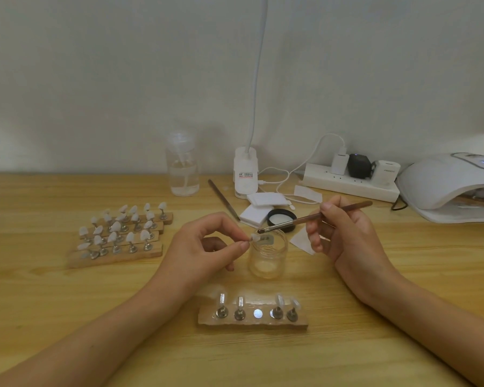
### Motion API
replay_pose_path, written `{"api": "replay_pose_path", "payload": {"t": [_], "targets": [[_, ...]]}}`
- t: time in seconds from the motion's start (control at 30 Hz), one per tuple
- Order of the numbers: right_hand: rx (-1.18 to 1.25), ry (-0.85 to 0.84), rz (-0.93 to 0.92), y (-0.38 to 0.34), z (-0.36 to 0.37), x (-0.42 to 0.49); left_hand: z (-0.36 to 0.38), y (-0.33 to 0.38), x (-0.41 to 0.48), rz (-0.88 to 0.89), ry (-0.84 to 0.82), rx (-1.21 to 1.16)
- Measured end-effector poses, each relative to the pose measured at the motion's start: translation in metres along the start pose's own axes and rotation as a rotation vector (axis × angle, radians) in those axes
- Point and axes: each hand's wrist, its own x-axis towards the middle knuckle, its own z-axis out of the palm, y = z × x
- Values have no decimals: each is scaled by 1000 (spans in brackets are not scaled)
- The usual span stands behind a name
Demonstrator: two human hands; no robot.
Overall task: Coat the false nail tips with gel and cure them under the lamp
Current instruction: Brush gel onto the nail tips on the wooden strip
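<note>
My left hand (207, 244) pinches a small stand bearing a white nail tip (254, 237) over the mouth of a clear glass gel jar (267, 254). My right hand (344, 230) grips a brown brush (313, 217), whose bristle end touches the tip. In front of me lies a wooden holder (252, 321) with several metal stands, some carrying clear tips and one socket bare. At the left, wooden holders (118, 236) carry several white tips. The white curing lamp (453, 185) sits at the far right, its display lit.
Behind the jar are its black lid (281, 217), white wipe pads (256, 208), a second brush (222, 199), a clear pump bottle (183, 166), a clip lamp base (245, 174) and a power strip (349, 182) with plugs and cables. A wall backs the wooden table.
</note>
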Motion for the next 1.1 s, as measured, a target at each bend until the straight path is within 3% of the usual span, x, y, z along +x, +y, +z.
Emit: {"api": "replay_pose_path", "payload": {"t": [0.67,1.1], "targets": [[-67,11,-13,4,0,1,0,0,0,-1,-8,-4],[14,9,-5,1,0,1,-1,0,0,-10,-9,5]]}}
